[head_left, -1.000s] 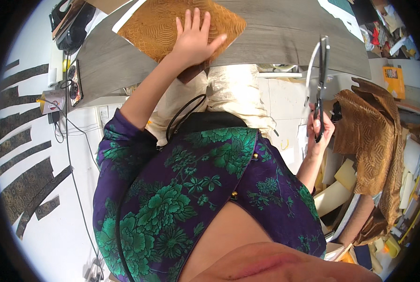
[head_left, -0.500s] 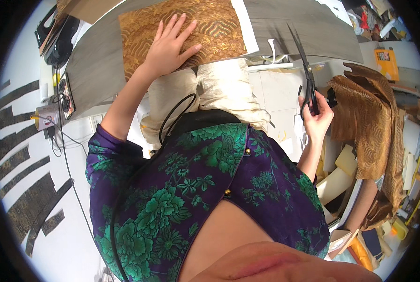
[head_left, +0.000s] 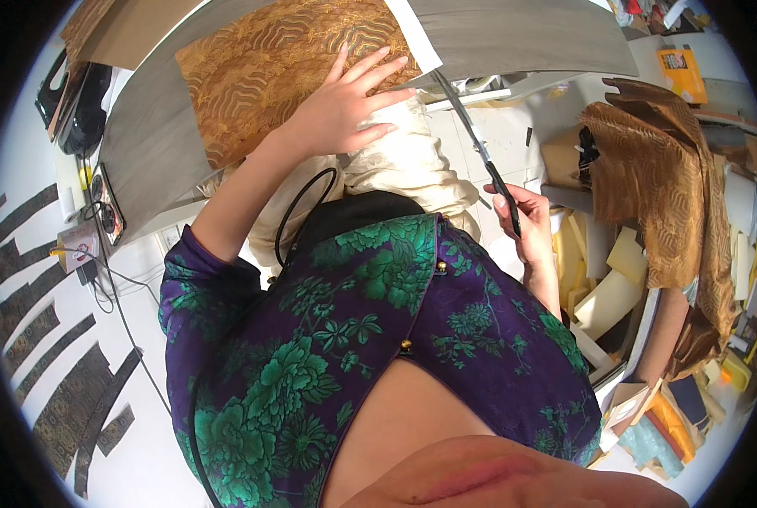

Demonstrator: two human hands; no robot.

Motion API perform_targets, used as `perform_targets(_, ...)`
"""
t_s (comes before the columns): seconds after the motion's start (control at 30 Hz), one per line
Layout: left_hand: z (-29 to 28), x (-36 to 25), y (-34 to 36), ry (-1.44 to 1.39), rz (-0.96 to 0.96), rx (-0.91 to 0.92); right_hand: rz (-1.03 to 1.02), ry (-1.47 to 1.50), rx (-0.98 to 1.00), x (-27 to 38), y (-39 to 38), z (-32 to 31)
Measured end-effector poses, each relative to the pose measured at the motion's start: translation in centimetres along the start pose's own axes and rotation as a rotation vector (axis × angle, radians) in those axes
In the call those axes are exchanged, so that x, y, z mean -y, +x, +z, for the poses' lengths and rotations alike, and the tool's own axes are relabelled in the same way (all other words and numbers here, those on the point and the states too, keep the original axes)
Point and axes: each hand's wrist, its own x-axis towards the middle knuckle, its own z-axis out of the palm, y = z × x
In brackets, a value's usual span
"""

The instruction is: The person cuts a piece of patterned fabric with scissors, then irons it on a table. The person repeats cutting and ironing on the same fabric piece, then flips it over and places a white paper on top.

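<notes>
My left hand (head_left: 351, 106) has its fingers spread over the near edge of a brown, gold wave-patterned sheet (head_left: 256, 72) with a white strip (head_left: 408, 30) along its right side. My right hand (head_left: 527, 218) is closed on the handles of long black-handled scissors (head_left: 484, 148). Their long blades reach up to the near end of the white strip; whether they touch it I cannot tell. The sheet lies on a grey table (head_left: 522, 38).
Brown patterned fabric (head_left: 641, 212) drapes over piled offcuts and rolls (head_left: 624, 262) at the right. Cables (head_left: 116, 296) run down the left, beside dark strips (head_left: 82, 398) on white. Cardboard (head_left: 137, 30) lies back left; cream-trousered legs (head_left: 395, 152) are below the table edge.
The sheet has turned square to the table edge and moved left. The scissors have swung leftward, bringing their tips to the sheet's right side. My left hand has shifted toward the near edge.
</notes>
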Motion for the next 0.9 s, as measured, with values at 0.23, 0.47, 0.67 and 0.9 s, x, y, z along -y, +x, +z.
perform_targets(0.23,0.6,-0.3,0.0,0.012,-0.029,-0.011,0.010,0.168,0.054,-0.2,1.5,3.3)
perform_targets(0.47,0.6,-0.7,0.0,0.020,-0.054,0.000,0.031,0.194,0.049,0.9,1.7,4.4)
perform_targets(0.67,0.5,-0.6,0.1,0.022,-0.039,0.005,0.050,0.160,0.018,1.5,1.4,4.6)
perform_targets(0.9,0.4,-0.7,0.1,0.024,-0.049,0.007,0.041,0.101,-0.004,1.7,1.3,4.7)
